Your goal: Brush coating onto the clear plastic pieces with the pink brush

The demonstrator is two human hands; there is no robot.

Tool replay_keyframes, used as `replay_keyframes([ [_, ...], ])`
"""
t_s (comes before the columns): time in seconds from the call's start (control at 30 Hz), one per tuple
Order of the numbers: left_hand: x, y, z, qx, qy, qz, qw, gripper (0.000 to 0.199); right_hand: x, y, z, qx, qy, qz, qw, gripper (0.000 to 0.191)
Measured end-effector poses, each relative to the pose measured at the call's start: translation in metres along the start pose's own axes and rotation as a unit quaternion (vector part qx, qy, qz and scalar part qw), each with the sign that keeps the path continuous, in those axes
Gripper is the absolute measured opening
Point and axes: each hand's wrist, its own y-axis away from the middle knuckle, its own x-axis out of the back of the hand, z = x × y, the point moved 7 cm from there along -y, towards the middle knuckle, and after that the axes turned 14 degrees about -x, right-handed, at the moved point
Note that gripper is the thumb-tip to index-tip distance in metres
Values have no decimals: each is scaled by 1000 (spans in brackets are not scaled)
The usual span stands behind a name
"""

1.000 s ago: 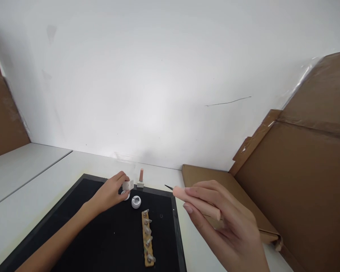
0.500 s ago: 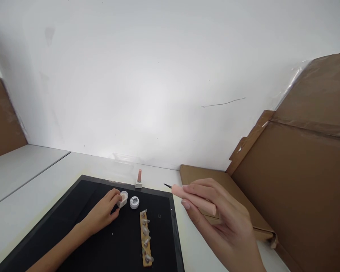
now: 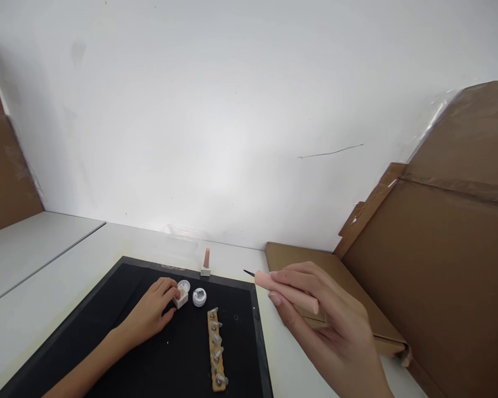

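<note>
My right hand [image 3: 330,326] pinches a pink-handled brush [image 3: 288,292] between thumb and fingers, above the right edge of the black mat. Its thin dark tip points left and touches nothing. On the mat, the bent fingers of my left hand [image 3: 151,309] rest at a small white square pot [image 3: 181,300], with the thumb at its near side. A round white lid-like piece stands at the pot's back. Just right of it is a round white jar [image 3: 199,297] with something greyish on top. Nearer me lies a tan strip [image 3: 218,378] carrying several clear nail tips.
A white bottle with a tall pink cap [image 3: 206,258] stands at the mat's back edge. Behind it is a clear plastic tray [image 3: 182,231]. A flat cardboard box [image 3: 299,253] lies right of the black mat [image 3: 149,370]. Cardboard panels [image 3: 452,237] and a white wall surround the table.
The white pot now sits more upright, slightly further from the left palm. The whole view has shifted a little. The right hand keeps its hold on the brush.
</note>
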Motion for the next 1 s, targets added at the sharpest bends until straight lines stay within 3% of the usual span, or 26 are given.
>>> replay_keyframes([
  [0.27,12,-1,14,-19,-13,17,1000,26,5,2,-2,-4,-2,-1,1000,18],
  [0.4,14,1,31,-12,-10,35,999,22,10,3,-3,-6,-2,2,1000,18],
  [0.53,-3,12,47,56,69,69,994,24,11,4,-3,-5,-8,-3,1000,18],
  [0.67,-43,24,51,166,180,6,970,46,12,8,-5,-3,-13,-4,1000,19],
  [0.83,-62,20,48,205,195,-22,959,58,15,10,-8,0,-9,8,1000,14],
  [1.0,-70,7,45,219,206,-23,953,56,18,9,-9,6,-5,3,1000,17],
])
